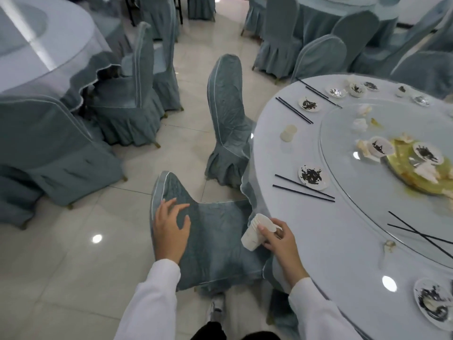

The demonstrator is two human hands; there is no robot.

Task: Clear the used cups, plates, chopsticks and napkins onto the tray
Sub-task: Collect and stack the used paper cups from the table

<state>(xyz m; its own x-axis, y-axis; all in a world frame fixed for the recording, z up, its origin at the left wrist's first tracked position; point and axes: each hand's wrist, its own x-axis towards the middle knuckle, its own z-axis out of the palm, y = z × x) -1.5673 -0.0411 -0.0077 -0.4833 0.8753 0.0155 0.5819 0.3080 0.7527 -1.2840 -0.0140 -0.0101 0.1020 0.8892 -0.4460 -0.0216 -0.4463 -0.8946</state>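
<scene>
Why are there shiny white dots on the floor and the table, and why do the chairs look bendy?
Head view: the white dots on the floor and table are ceiling lights reflecting off glossy surfaces; the wide-angle lens bends the chair and table edge; the far table at top left is washed out by glare.

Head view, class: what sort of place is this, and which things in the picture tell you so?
Probably a banquet hall or restaurant dining room. Round tables with cloths, one with a glass turntable, stand among matching covered chairs, and used plates and chopsticks remain.
</scene>
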